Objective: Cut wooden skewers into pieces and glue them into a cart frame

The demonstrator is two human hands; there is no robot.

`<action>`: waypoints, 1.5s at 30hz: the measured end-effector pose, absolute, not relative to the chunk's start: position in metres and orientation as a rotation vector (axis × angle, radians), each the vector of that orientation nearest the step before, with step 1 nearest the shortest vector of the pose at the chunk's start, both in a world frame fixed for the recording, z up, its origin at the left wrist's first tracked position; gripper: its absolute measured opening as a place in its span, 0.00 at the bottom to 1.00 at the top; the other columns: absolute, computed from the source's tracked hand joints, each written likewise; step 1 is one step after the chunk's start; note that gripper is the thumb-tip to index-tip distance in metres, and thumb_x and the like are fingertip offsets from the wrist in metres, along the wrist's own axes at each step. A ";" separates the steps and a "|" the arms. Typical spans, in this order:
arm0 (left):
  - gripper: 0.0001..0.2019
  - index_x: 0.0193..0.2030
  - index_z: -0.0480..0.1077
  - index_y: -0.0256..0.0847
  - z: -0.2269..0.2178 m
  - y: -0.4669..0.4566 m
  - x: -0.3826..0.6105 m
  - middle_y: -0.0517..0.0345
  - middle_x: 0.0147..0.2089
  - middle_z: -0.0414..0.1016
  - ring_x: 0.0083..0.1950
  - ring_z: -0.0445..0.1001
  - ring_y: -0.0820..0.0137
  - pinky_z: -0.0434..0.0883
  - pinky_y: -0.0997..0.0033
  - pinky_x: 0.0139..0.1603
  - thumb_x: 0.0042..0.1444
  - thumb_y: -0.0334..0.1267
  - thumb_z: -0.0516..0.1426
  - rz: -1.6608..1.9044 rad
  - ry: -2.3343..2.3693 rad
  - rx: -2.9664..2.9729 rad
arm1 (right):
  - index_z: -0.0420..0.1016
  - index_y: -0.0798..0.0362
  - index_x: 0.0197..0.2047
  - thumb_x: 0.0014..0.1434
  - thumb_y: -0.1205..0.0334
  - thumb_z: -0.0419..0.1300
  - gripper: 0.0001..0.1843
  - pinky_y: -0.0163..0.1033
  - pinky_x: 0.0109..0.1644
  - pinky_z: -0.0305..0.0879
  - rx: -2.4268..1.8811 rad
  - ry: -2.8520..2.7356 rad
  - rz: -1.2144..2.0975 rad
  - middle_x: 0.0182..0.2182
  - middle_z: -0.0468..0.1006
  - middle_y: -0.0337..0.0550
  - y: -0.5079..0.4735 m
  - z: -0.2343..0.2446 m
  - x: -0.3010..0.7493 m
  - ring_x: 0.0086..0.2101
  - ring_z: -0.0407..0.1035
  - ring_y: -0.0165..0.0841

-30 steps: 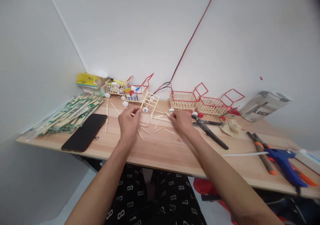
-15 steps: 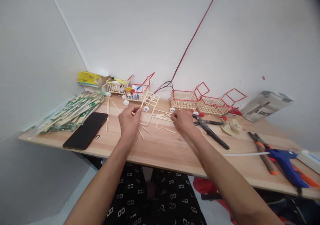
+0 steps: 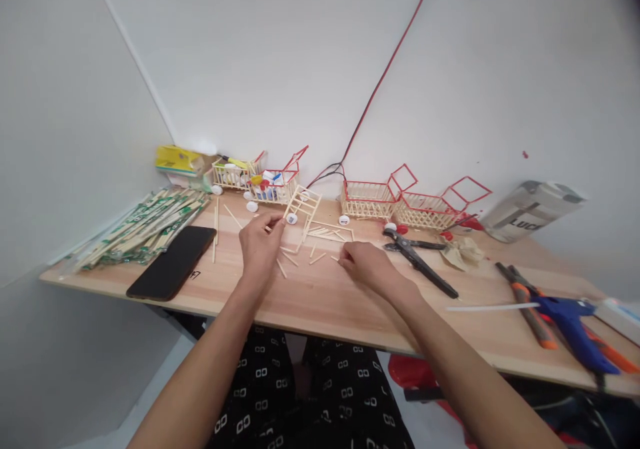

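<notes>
My left hand [image 3: 259, 246] is closed in a pinch on a thin wooden stick near a small ladder-like stick frame [image 3: 302, 202] that leans on a white wheel [image 3: 291, 218]. My right hand [image 3: 364, 264] lies low on the wooden table [image 3: 330, 296], fingers curled over a short stick at its fingertips; whether it grips the stick is unclear. Loose cut sticks [image 3: 320, 234] lie between and beyond both hands.
A black phone [image 3: 171, 272] and a pile of wrapped chopsticks [image 3: 145, 226] lie left. Stick-built carts [image 3: 260, 181] and red-rimmed baskets [image 3: 400, 204] line the wall. Black cutters [image 3: 419, 261], a crumpled tissue [image 3: 463, 252], orange pliers [image 3: 530, 306] and a blue glue gun [image 3: 573, 324] sit right.
My right hand has drawn back toward me from the stick pile near the cutters. My left hand stays put, still pinching its stick.
</notes>
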State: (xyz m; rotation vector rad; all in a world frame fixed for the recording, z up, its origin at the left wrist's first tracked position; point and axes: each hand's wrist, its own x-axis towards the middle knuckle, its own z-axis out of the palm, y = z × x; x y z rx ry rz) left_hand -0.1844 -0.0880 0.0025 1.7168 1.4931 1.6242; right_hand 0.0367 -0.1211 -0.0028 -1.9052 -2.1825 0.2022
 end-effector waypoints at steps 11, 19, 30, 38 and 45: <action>0.07 0.33 0.78 0.38 -0.008 -0.080 -0.172 0.56 0.32 0.80 0.34 0.76 0.68 0.69 0.71 0.37 0.49 0.36 0.59 1.338 1.287 1.742 | 0.73 0.52 0.35 0.60 0.62 0.57 0.04 0.35 0.37 0.60 -1.414 -1.939 0.184 0.31 0.78 0.40 -0.136 0.030 0.023 0.32 0.69 0.32; 0.07 0.33 0.78 0.38 -0.002 -0.087 -0.158 0.57 0.31 0.80 0.32 0.76 0.68 0.69 0.72 0.34 0.49 0.35 0.59 1.254 1.257 1.800 | 0.74 0.53 0.35 0.63 0.64 0.57 0.06 0.39 0.39 0.55 -1.558 -2.163 -0.330 0.32 0.79 0.46 -0.128 0.022 0.001 0.36 0.67 0.39; 0.06 0.28 0.77 0.38 0.003 -0.091 -0.151 0.58 0.27 0.78 0.30 0.75 0.69 0.67 0.73 0.30 0.49 0.37 0.60 1.227 1.255 1.773 | 0.76 0.53 0.36 0.65 0.62 0.53 0.11 0.42 0.39 0.54 -1.552 -2.165 -0.526 0.32 0.78 0.47 -0.132 0.015 0.005 0.36 0.66 0.41; 0.07 0.27 0.76 0.37 0.003 -0.091 -0.150 0.58 0.24 0.77 0.26 0.73 0.71 0.66 0.74 0.28 0.48 0.38 0.59 1.216 1.172 1.656 | 0.75 0.50 0.45 0.67 0.61 0.50 0.13 0.43 0.50 0.62 -1.245 -1.811 -0.199 0.41 0.79 0.46 -0.147 0.018 0.019 0.44 0.70 0.38; 0.08 0.27 0.77 0.37 0.003 -0.090 -0.152 0.58 0.25 0.77 0.28 0.74 0.70 0.66 0.73 0.29 0.47 0.39 0.60 1.249 1.214 1.666 | 0.74 0.54 0.40 0.63 0.63 0.52 0.10 0.37 0.39 0.63 -1.412 -1.601 0.148 0.38 0.78 0.46 -0.142 -0.003 0.040 0.37 0.70 0.35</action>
